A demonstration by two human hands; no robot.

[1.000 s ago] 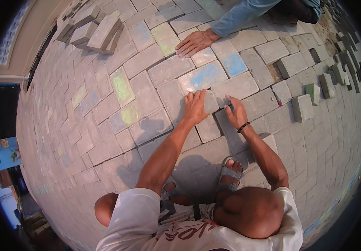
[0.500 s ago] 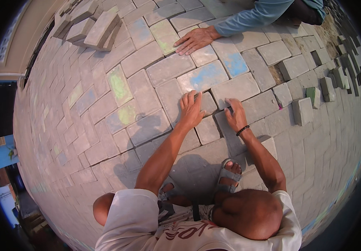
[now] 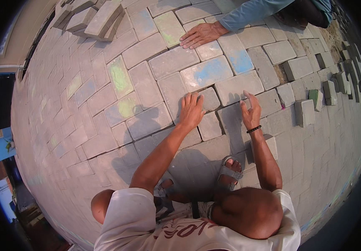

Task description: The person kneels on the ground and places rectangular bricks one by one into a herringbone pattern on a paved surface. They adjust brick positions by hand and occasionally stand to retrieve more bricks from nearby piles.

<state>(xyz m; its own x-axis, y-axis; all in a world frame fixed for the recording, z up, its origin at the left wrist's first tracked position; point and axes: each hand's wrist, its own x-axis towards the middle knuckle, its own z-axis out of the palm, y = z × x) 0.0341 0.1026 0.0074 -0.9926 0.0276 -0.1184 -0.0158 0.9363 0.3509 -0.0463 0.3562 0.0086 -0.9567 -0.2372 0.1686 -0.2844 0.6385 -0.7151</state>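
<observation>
My left hand [image 3: 191, 109] has its fingers curled over the left side of a small grey paver [image 3: 211, 99], which sits among the laid herringbone pavers with dark gaps round it. My right hand [image 3: 250, 111] is open to the right, fingers bent and apart, over the shadowed edge of the neighbouring long pavers [image 3: 231, 88]. Above them lies a pale paver with a blue chalk patch [image 3: 206, 75]. A co-worker's hand [image 3: 199, 36] rests flat on the paving beyond, in a blue sleeve [image 3: 243, 16].
Loose pavers are piled at the upper left [image 3: 99, 23]. Several more stand along the right [image 3: 305, 112], beside a strip of bare sand [image 3: 337, 31]. My sandalled foot [image 3: 230, 173] is below my hands. A beige wall [image 3: 19, 33] edges the paving at the upper left.
My right hand has moved rightward, away from the small paver. My left hand has stayed at that paver, shifting only slightly. The co-worker's hand appears slightly higher in the view.
</observation>
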